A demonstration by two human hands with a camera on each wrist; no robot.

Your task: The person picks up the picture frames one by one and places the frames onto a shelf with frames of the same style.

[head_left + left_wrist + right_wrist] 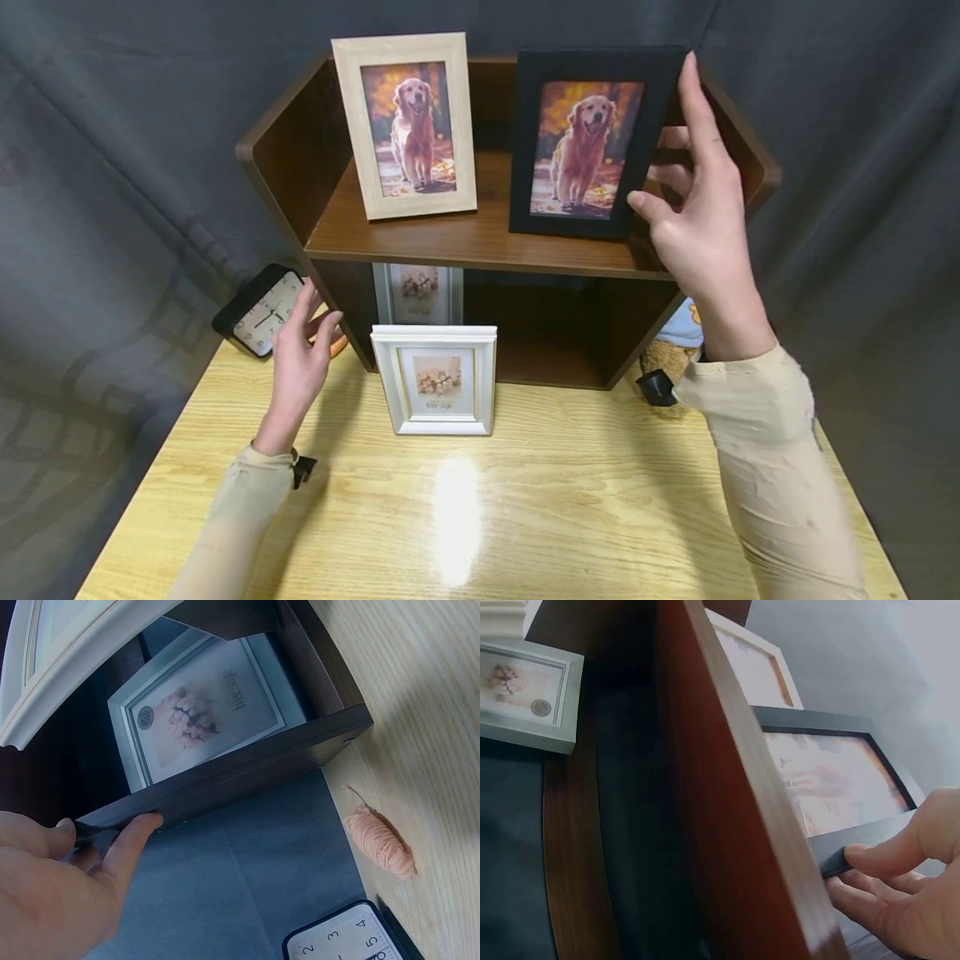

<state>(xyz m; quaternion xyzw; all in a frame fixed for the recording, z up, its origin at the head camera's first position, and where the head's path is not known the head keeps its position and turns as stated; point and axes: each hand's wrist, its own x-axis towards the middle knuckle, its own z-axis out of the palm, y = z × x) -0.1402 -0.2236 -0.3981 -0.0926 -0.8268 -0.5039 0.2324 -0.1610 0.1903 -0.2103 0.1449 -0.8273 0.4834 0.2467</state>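
On top of the brown shelf (pixel 420 243), a black picture frame (pixel 523 150) with a dog photo leans back. My right hand (pixel 701 200) holds its right edge, thumb on the front and the index finger stretched up to the top corner. The right wrist view shows the thumb and fingers pinching the frame's border (pixel 832 720). To its left stands a cream picture frame (pixel 462 142) with a matching photo. My left hand (pixel 300 354) is at the shelf's left side panel (pixel 225 769), fingers loosely bent with fingertips against or close to it.
A white photo frame (pixel 435 425) stands before the shelf; a grey-green frame (pixel 455 296) is inside the lower compartment. A black clock (pixel 258 312) and an orange yarn bundle (pixel 379 844) lie on the left. A brown plush toy (pixel 667 358) sits right of the shelf, partly hidden.
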